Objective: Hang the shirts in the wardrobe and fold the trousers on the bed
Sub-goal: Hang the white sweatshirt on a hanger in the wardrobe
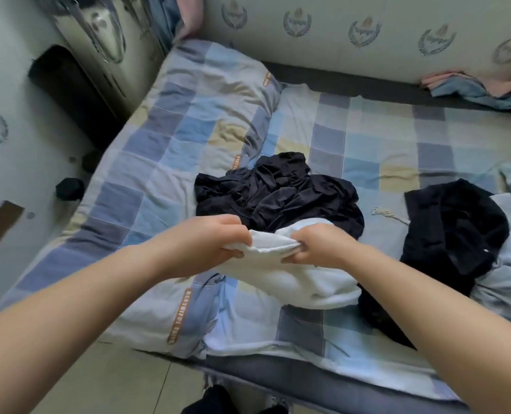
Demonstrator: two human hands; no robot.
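left hand [218, 239] and right hand [317, 245] both grasping a white garment [293, 279], over the bed [368, 135], dark clothes [278, 192] behind

One white garment [290, 276], two dark garments [278, 192], one pillow [206, 94].

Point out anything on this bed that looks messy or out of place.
Nothing is damaged or spilled. The clothes are unsorted: a dark heap lies crumpled mid-bed, another dark garment sprawls at the right, and both hands grip a bunched white garment. A loose cord lies between the heaps.
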